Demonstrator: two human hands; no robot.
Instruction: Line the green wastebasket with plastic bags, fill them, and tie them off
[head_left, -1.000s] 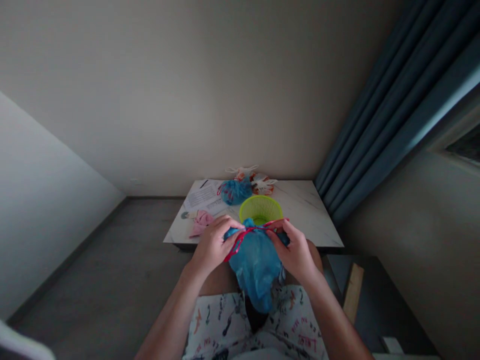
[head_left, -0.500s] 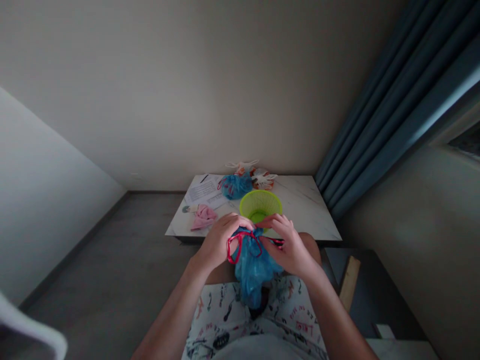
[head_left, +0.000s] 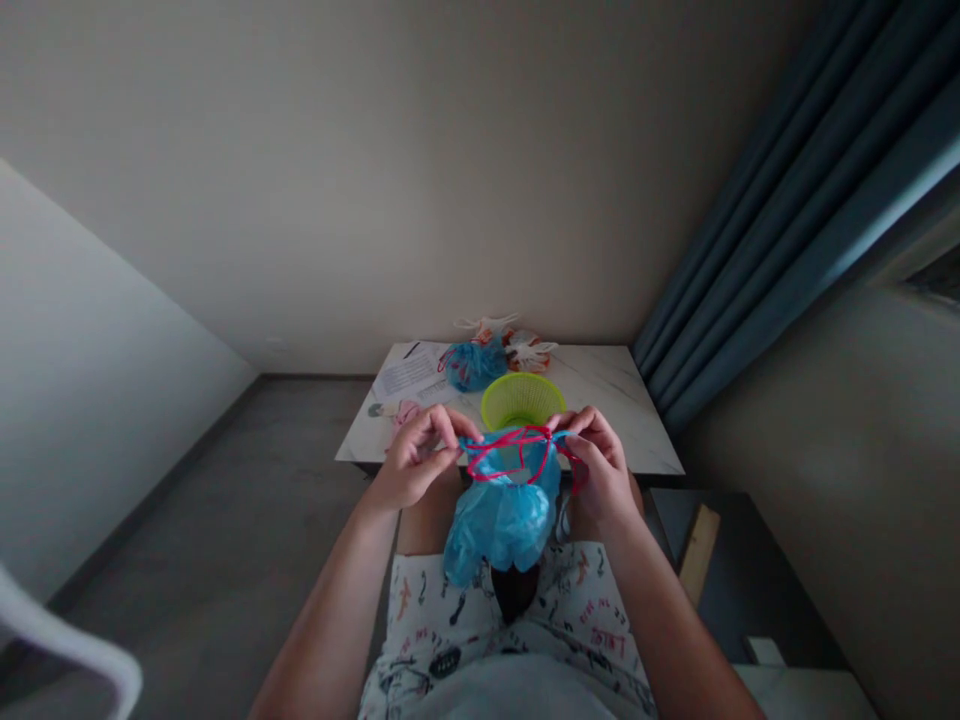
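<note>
A thin blue plastic bag (head_left: 499, 525) with red drawstrings hangs over my lap, its mouth stretched sideways between my hands. My left hand (head_left: 424, 455) pinches the left edge of its mouth between thumb and fingers. At the right edge, my right hand (head_left: 596, 460) grips the bag near the gathered red drawstring (head_left: 521, 440), which loops across the opening. Just beyond the bag stands a lime-green plastic basket (head_left: 523, 400), its lower front hidden behind the bag and my hands.
On the low marble-patterned table (head_left: 600, 400) lie a filled blue bag (head_left: 474, 367), white-handled bags (head_left: 529, 350), printed papers (head_left: 409, 372) and a pink cloth (head_left: 405, 412). A dark surface with a wooden strip (head_left: 699, 555) is at the right. A blue curtain (head_left: 757, 230) hangs beyond.
My hands have moved apart, and the bag's gathered top is now spread wide between them. The drawstring loops have shifted with it, and my left hand covers more of the pink cloth.
</note>
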